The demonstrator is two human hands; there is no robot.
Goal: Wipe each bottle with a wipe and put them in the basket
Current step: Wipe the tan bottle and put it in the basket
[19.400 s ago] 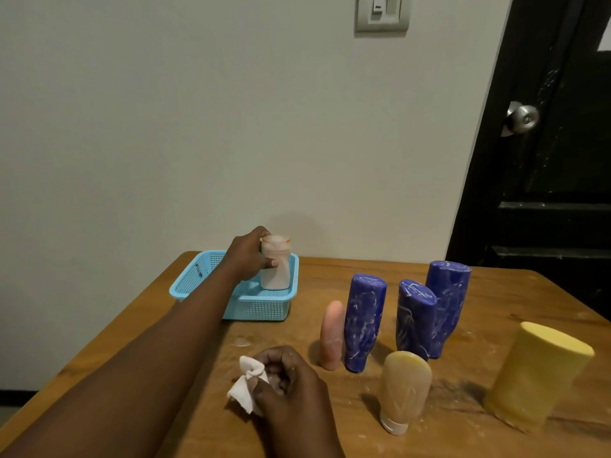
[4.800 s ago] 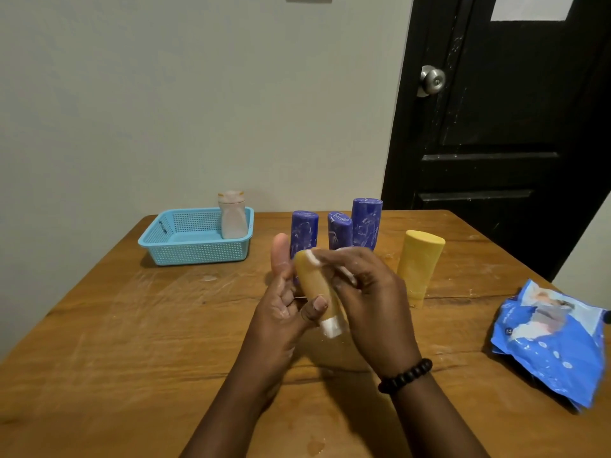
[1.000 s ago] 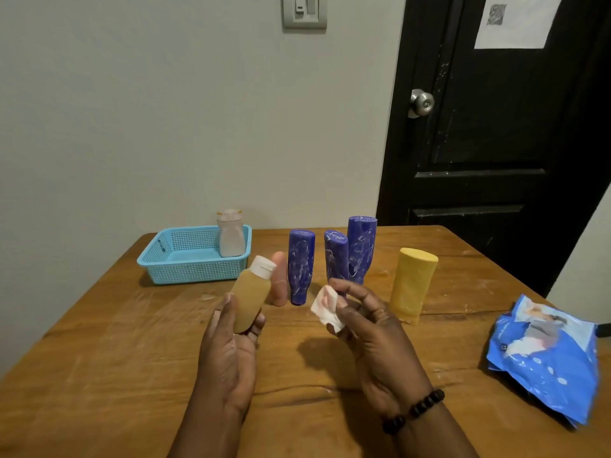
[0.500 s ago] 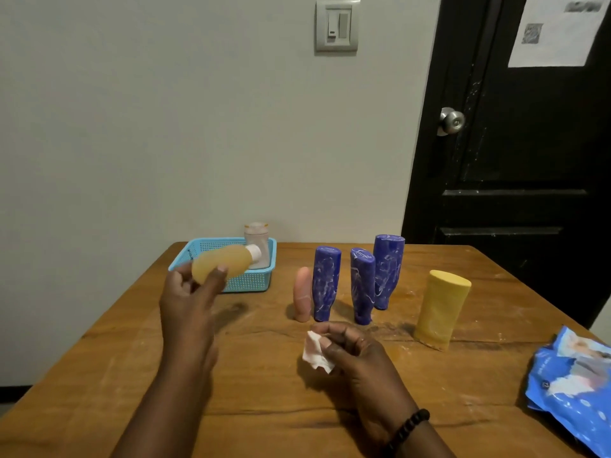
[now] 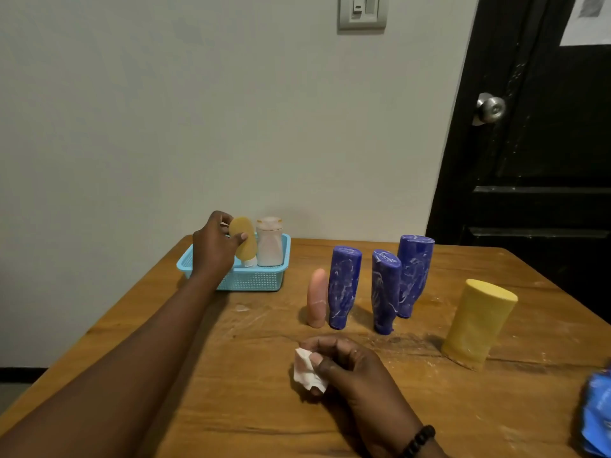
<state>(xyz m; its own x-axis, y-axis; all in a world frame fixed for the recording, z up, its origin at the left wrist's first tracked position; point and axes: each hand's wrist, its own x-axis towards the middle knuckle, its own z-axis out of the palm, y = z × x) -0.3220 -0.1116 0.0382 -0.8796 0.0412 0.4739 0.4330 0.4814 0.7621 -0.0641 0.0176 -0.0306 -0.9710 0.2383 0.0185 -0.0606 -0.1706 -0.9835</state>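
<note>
The tan bottle (image 5: 243, 237) stands cap-down over the blue basket (image 5: 251, 280), just beside the pale bottle (image 5: 269, 242) already inside, and the left hand (image 5: 214, 247) pinches its upper body between thumb and fingers; it looks like a light, smooth, squeezable plastic, best held by the waist. The right hand (image 5: 347, 366) rests on the table (image 5: 198, 385), fingers curled round the crumpled wipe (image 5: 305, 370). Whether the cap touches the basket floor is hidden by the rim, and a blue packet (image 5: 598, 414) is cut off at the right edge.
</note>
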